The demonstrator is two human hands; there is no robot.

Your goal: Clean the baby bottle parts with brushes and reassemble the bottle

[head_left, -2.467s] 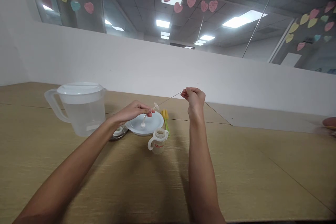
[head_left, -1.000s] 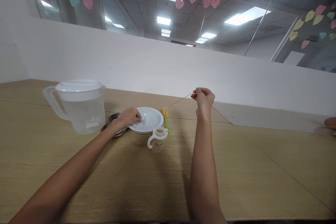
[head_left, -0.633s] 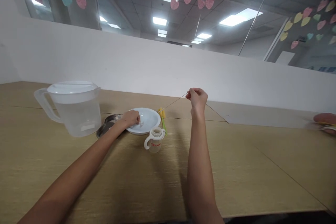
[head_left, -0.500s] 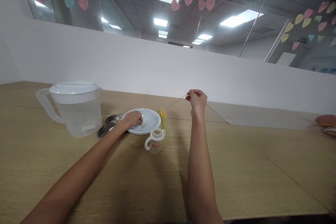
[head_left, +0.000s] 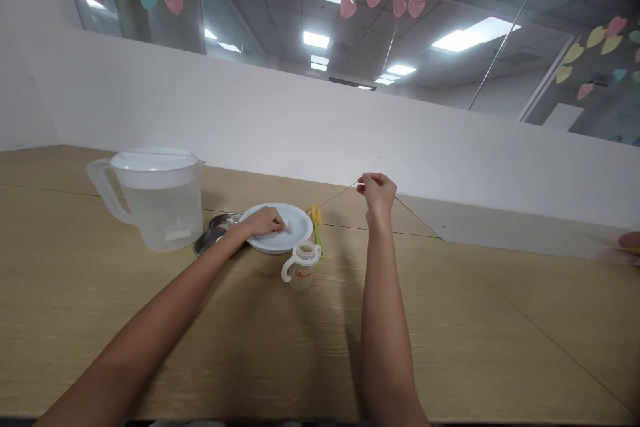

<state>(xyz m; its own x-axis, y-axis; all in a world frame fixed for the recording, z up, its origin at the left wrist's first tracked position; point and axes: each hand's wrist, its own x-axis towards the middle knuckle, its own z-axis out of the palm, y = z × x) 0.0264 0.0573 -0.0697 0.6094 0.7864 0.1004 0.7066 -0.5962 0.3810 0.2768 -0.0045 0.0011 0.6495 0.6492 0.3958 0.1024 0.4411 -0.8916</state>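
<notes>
My left hand (head_left: 267, 220) is closed in a pinch over the white basin (head_left: 250, 209). At its fingertips is a small translucent piece (head_left: 289, 226), too small to make out in kind. My right hand (head_left: 377, 191) is raised to the right of the basin, fingers pinched on one end of a thin wire-like rod (head_left: 336, 197). The rod slants down left toward the basin's right rim. Just in front of the basin stands a clear baby bottle (head_left: 301, 273) without a lid, with white handles and red lettering. Beside it lies a brush with a yellow sponge head and green handle (head_left: 319, 240).
A large lidded plastic pitcher (head_left: 167, 210) stands at the left. Between it and the basin sits a metal kidney-shaped tray (head_left: 205, 238), partly behind my left forearm. A white wall (head_left: 280, 127) runs along the table's back. A blurred reddish object (head_left: 630, 240) shows at the right edge.
My left hand has shifted slightly within the basin, and the translucent piece now shows upright at its fingertips. My right hand keeps its grip on the rod. The whole view has shifted a little.
</notes>
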